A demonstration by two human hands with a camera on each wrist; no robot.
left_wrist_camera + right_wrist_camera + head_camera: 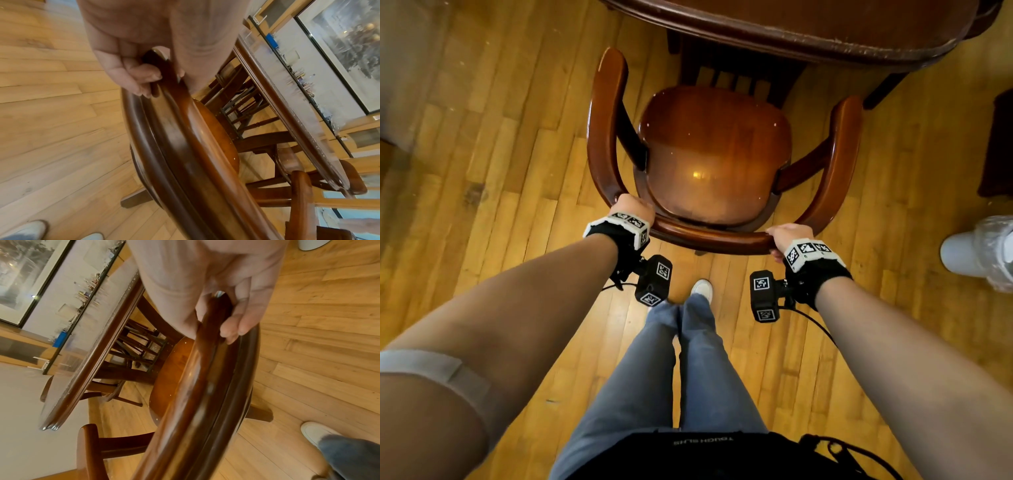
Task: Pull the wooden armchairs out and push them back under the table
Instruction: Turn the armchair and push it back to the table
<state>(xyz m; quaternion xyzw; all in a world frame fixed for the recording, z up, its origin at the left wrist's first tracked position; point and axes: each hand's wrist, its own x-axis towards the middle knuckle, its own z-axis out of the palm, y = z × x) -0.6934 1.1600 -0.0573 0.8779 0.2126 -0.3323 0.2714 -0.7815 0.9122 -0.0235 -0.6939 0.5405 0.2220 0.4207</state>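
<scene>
View from above: a wooden armchair (714,147) stands on a plank floor (493,144), pulled out from a dark wooden table (808,31) so that nearly the whole seat lies clear of the table edge; only the front of the seat sits close to or just under that edge. The chair is of reddish-brown, glossy wood, with a rounded, slightly dished seat that shows a bright glare spot and small pale specks. A single curved rail runs as one horseshoe from the left armrest, round the back, to the right armrest; darker struts join it to the seat on each side. The left armrest tip bears a pale worn patch.

The left hand (631,207) grips the back rail at its left bend; in the left wrist view the fingers (141,73) curl under the rail with the thumb on the opposite face. The right hand (789,234) clasps the rail at its right bend, fingers (244,319) wrapped round the outer edge. Both wrist views are motion-blurred, so finer detail of the rail's moulding is uncertain.

Further chair legs and stretchers show beneath the table. The person's white shoe (702,289) stands just behind the chair back; a second white shoe (979,253) lies at the right margin.
</scene>
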